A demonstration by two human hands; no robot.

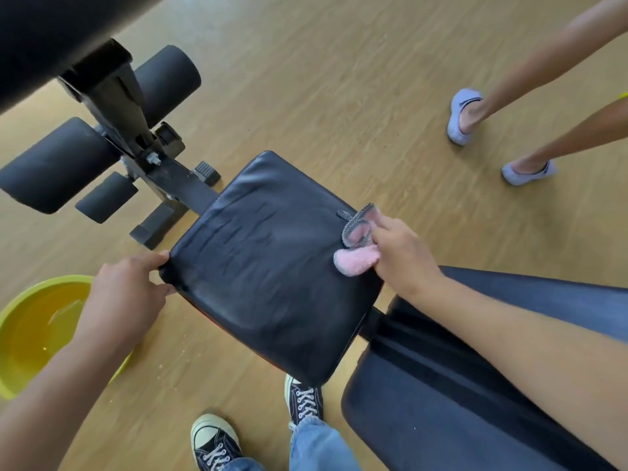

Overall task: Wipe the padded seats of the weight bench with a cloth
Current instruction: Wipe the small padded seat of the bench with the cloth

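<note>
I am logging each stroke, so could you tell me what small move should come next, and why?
Probably drag the cloth leftward across the seat pad. The right hand presses it at the pad's right edge, the left hand steadies the opposite corner, and most of the pad lies between them.

Most of the cloth (356, 246) under the right hand (402, 256)

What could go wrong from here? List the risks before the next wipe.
1. The yellow basin holds liquid on the floor just beside the left hand; a knock could spill it onto the wood.
2. The pink cloth sits at the seat pad edge under the right hand; it could slide off.
3. A bystander's feet stand close by.
</note>
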